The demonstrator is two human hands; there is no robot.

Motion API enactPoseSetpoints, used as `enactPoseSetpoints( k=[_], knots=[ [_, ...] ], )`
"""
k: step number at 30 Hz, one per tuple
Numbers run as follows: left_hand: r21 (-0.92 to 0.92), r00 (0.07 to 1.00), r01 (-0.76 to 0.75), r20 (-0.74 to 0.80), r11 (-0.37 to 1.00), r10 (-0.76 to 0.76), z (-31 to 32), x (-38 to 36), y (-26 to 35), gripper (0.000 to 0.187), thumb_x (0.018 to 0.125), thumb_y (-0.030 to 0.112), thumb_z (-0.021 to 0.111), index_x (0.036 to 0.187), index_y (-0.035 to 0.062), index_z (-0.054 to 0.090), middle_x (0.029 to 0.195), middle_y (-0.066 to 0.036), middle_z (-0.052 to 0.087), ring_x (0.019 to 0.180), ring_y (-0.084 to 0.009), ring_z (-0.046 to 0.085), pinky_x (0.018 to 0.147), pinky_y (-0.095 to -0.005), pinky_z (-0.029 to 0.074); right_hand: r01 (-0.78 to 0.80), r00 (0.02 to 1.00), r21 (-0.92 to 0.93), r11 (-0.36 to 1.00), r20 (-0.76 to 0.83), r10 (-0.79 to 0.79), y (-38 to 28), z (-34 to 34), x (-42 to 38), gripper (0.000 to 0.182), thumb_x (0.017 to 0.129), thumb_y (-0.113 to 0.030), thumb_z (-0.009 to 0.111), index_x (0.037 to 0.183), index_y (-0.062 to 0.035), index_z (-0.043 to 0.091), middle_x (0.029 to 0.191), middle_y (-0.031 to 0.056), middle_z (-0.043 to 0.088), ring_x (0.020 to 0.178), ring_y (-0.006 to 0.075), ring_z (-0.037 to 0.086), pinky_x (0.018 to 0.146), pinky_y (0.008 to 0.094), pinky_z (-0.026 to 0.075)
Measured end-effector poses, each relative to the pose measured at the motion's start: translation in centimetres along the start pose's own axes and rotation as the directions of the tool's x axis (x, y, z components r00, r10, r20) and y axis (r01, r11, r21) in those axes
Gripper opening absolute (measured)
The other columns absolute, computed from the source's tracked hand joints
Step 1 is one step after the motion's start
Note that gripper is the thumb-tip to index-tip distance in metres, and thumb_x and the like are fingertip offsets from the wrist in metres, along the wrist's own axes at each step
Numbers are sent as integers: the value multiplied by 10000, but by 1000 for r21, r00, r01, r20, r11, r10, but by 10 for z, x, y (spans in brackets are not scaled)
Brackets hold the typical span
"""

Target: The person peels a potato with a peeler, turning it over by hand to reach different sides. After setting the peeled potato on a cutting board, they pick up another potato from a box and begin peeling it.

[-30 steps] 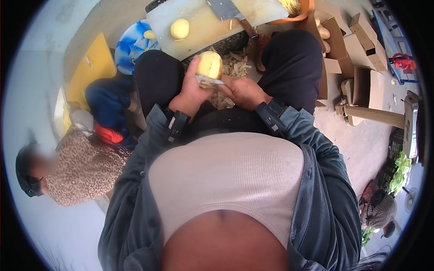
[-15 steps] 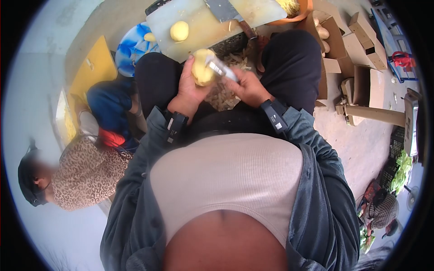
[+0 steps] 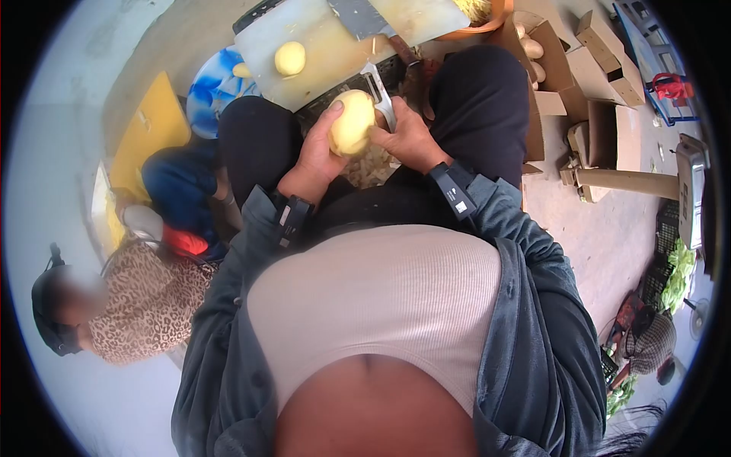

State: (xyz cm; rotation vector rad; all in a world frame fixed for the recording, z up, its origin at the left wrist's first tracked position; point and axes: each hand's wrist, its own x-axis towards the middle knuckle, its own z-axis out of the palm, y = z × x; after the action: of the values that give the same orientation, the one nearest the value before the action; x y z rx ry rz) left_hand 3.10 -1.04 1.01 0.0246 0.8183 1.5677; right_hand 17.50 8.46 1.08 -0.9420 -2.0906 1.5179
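A pale yellow, mostly peeled potato (image 3: 352,122) sits upright above the person's lap, between the two knees in dark trousers. The left hand (image 3: 316,156) wraps around it from the left and below, thumb pressed against its near face and fingertips curled behind, so the hand is closed on the potato. The right hand (image 3: 410,141) comes in from the right and is closed around a metal peeler (image 3: 378,89), whose blade end points up and away, lying against the potato's upper right edge. Both wrists wear dark bands with small labels, above grey jacket sleeves. Just under the hands, between the thighs, lies a heap of light peelings (image 3: 371,166). Beyond the potato, a white cutting board (image 3: 327,53) rests across a dark crate; on it sits a second peeled potato (image 3: 290,58), well apart from the one in hand, and a cleaver (image 3: 365,21) whose handle reaches toward the right knee. An orange bowl (image 3: 487,19) shows at the board's far right corner. To the right, open cardboard boxes (image 3: 594,68) stand on the ground. At the left, another person in a leopard-print top (image 3: 145,305) sits low beside a yellow board (image 3: 148,126).
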Motion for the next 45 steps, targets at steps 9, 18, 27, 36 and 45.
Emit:
enactPoseSetpoints(
  k=[9,18,27,36,45],
  knots=[
    [-75,1000,11,-21,997,-13,3,-4,4,406,931,357,500,1191,49,546,1120,-98,623,1033,-231,593,892,-401,480,-83,995,-38,996,-54,81,3,-3,0,304,791,-193,684,950,-6,505,805,142,585,731,231,572,704,351,469],
    [-51,996,21,-85,998,-25,-3,-3,10,508,900,515,497,1216,119,522,1147,-113,589,1007,-307,581,751,-405,491,194,980,-32,980,-36,-195,-2,-9,-1,206,937,-196,482,897,6,483,761,255,562,767,462,532,648,480,413],
    [16,995,74,-63,997,-73,3,-7,13,485,892,490,530,1204,118,521,1124,-110,595,998,-298,583,714,-426,501,164,986,-93,982,-10,-165,-13,-14,-2,215,936,-202,484,880,5,479,749,261,565,767,464,541,647,486,419],
    [11,992,113,-52,994,-112,-6,-4,9,443,892,478,540,1162,127,537,1054,-94,616,928,-274,601,656,-399,504,250,967,-140,958,82,-241,-1,-12,0,183,959,-186,486,938,-6,514,697,209,543,615,367,526,585,387,436],
    [-43,989,113,-94,993,-116,-11,-1,6,403,887,477,551,1118,147,558,1005,-71,623,866,-238,601,656,-394,512,193,965,-219,956,220,-145,-12,-10,-11,221,931,-221,488,913,-2,513,792,260,592,783,451,572,668,480,449]
  ],
)
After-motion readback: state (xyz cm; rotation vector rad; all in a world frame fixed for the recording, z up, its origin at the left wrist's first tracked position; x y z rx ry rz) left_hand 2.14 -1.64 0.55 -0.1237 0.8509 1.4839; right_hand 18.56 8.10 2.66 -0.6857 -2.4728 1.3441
